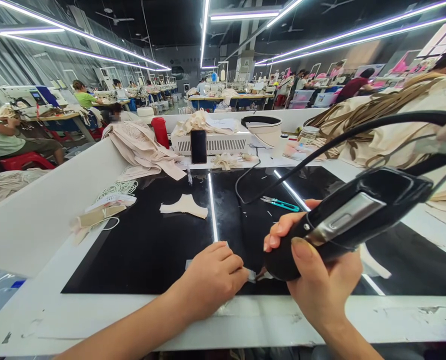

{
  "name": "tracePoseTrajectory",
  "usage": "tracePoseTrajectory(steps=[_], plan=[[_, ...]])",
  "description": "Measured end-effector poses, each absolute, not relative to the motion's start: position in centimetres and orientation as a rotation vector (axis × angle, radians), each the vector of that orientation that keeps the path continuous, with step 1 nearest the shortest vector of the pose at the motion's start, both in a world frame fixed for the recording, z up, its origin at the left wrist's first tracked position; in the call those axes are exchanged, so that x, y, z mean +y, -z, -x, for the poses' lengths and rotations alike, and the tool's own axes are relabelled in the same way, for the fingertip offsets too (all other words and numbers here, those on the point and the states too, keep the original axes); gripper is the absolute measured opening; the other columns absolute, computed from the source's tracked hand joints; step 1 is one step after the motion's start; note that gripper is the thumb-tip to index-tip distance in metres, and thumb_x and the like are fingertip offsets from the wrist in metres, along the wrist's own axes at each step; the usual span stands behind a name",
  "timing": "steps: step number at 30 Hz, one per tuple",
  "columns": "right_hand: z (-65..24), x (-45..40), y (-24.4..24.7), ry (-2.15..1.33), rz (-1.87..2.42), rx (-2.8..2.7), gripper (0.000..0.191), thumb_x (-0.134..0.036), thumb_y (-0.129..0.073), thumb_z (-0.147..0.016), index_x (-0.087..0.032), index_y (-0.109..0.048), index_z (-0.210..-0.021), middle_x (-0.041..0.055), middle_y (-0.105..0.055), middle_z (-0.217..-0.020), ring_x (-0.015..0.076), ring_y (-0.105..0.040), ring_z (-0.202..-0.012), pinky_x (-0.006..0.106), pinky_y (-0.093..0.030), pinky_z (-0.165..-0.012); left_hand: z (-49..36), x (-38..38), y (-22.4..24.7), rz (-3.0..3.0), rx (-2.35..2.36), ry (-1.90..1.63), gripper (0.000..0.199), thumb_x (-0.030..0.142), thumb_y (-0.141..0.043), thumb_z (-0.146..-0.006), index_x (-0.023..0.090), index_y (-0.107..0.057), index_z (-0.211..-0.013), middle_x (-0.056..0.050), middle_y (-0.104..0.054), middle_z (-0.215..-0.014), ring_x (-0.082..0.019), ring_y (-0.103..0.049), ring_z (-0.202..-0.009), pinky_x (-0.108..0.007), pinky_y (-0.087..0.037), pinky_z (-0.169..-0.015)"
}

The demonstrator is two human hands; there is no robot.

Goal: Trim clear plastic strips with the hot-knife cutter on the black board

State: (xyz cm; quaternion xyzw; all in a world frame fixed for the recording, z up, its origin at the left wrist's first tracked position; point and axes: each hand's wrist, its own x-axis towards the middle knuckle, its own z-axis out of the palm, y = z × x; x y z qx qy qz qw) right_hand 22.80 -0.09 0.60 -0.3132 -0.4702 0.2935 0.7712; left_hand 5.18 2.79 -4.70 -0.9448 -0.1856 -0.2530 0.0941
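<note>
My right hand is wrapped round a black corded heat tool, tilted with its dark rounded end pointing down and left. Beside that end, my left hand is closed, pinching a small pale piece that my fingers mostly hide. Both hands are over the front of a black mat. A cream fabric piece lies on the mat beyond my left hand. Teal thread snips rest behind the tool. Another white piece shows to the right of my right hand.
A phone leans against a white vented box at the back. Fabric and cord lie left; a round container and strapped fabric are right. The tool's black cable arches overhead. People sit at sewing stations beyond.
</note>
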Motion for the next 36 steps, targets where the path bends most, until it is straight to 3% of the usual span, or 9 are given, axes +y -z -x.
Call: tracePoseTrajectory(steps=[10, 20, 26, 31, 36], plan=[[-22.86, -0.07, -0.65, -0.649, 0.684, -1.004, 0.045, -0.038, -0.087, -0.089, -0.03, -0.063, -0.126, -0.0032, -0.069, -0.084, 0.0148, -0.065, -0.063, 0.03, -0.06, -0.057, -5.26, 2.64, 4.36, 2.821, -0.528, 0.757, 0.023, 0.008, -0.051, -0.108, 0.017, -0.071, -0.101, 0.0, -0.07, -0.085, -0.016, -0.064, -0.081, -0.036, -0.055, -0.098], [-22.84, 0.12, -0.52, -0.635, 0.68, -1.026, 0.044, -0.037, -0.086, -0.091, -0.03, -0.062, -0.127, -0.0033, -0.07, -0.085, 0.0148, -0.065, -0.064, 0.03, -0.059, -0.057, -5.38, 2.73, 5.11, 2.955, -0.573, 0.848, 0.021, 0.018, -0.055, -0.111, 0.018, -0.072, -0.1, -0.001, -0.076, -0.097, -0.014, -0.07, -0.09, -0.034, -0.055, -0.102], [-23.04, -0.03, -0.4, -0.637, 0.67, -1.041, 0.045, -0.037, -0.086, -0.091, -0.029, -0.061, -0.128, -0.0031, -0.07, -0.087, 0.0147, -0.066, -0.065, 0.03, -0.059, -0.057, -5.28, 2.53, 4.76, 3.054, -0.643, 0.978, 0.015, 0.017, -0.058, -0.108, 0.016, -0.072, -0.104, -0.003, -0.076, -0.101, -0.016, -0.07, -0.087, -0.026, -0.059, -0.076], [-23.1, -0.05, -0.49, -0.644, 0.664, -1.043, 0.045, -0.036, -0.085, -0.092, -0.029, -0.061, -0.129, -0.0029, -0.069, -0.088, 0.0149, -0.066, -0.066, 0.03, -0.059, -0.056, -5.17, 2.43, 4.62, 3.045, -0.749, 0.917, 0.011, 0.019, -0.067, -0.103, 0.015, -0.071, -0.112, -0.006, -0.075, -0.111, -0.021, -0.072, -0.099, -0.031, -0.062, -0.085], [-22.95, 0.06, -0.58, -0.635, 0.663, -1.035, 0.044, -0.037, -0.086, -0.091, -0.029, -0.062, -0.127, -0.0034, -0.07, -0.086, 0.0143, -0.065, -0.064, 0.029, -0.06, -0.056, -5.16, 2.42, 4.72, 3.072, -0.751, 0.908, 0.007, 0.016, -0.071, -0.1, 0.015, -0.073, -0.107, -0.004, -0.074, -0.104, -0.02, -0.07, -0.092, -0.031, -0.061, -0.081]])
